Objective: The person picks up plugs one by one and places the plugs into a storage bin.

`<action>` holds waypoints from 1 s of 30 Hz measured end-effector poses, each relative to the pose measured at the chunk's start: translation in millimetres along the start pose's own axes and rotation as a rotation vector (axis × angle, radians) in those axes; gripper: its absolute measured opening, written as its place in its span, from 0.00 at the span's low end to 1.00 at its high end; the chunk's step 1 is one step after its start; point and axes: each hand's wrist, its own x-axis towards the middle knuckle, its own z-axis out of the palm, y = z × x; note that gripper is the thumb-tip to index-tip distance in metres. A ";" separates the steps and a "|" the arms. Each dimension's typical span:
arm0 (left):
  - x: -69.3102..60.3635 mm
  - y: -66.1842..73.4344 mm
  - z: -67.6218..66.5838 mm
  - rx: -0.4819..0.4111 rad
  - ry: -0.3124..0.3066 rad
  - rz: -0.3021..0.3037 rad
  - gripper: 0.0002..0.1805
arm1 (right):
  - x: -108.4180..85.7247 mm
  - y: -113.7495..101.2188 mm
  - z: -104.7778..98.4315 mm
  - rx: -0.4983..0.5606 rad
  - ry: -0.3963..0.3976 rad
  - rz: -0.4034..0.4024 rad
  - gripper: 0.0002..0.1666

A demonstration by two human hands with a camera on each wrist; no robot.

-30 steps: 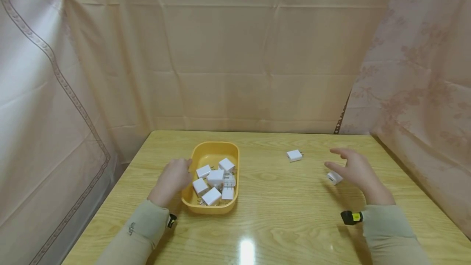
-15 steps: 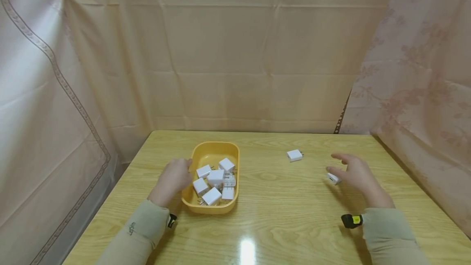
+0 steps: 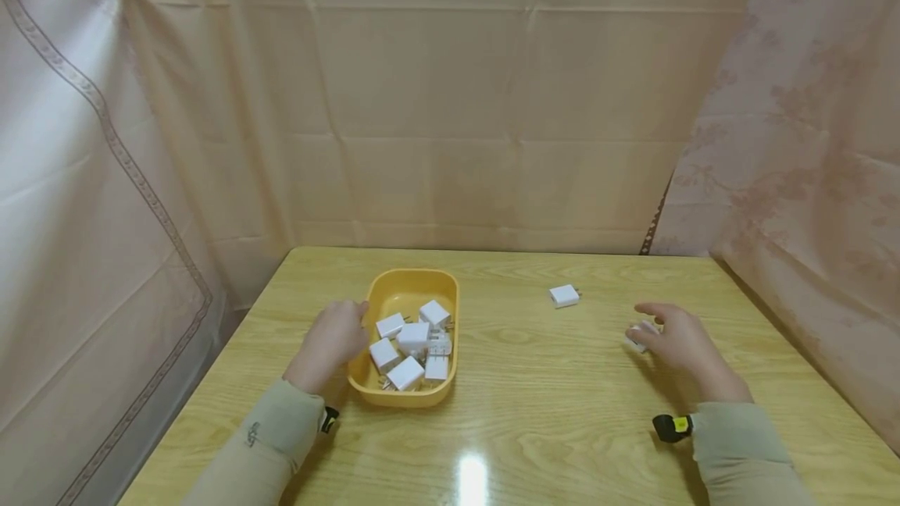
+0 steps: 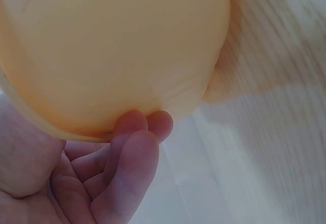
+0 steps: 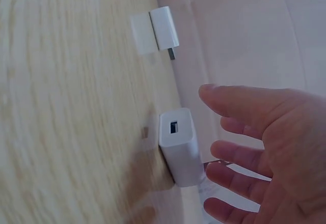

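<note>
My left hand (image 3: 333, 338) grips the left rim of a yellow plastic basket (image 3: 403, 399), with fingers (image 4: 133, 163) bent at its edge in the left wrist view. Several white USB charger plugs (image 3: 405, 374) lie jumbled in it. On the right, my right hand (image 3: 682, 342) hovers at a single white USB charger plug (image 5: 181, 147), thumb and fingers spread apart. A gap shows between the hand and that plug in the right wrist view; from the head, the thumb hides part of it. Another charger plug (image 3: 564, 297) lies farther back, its prongs pointing right.
Everything stands on a wood-grain table (image 3: 534, 412). Beige cloth (image 3: 450, 115) hangs behind its far edge, and patterned cloth (image 3: 808, 178) drapes along the right side. A black wrist camera (image 3: 671, 428) sits below the right hand.
My right hand has lowered slightly toward the near charger plug, and its thumb now overlaps it in the head view. The left hand and basket have stayed in place.
</note>
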 end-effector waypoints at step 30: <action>-0.9 0.7 0.3 0.023 0.014 0.007 0.27 | -0.4 11.1 9.8 0.006 -0.052 0.075 0.36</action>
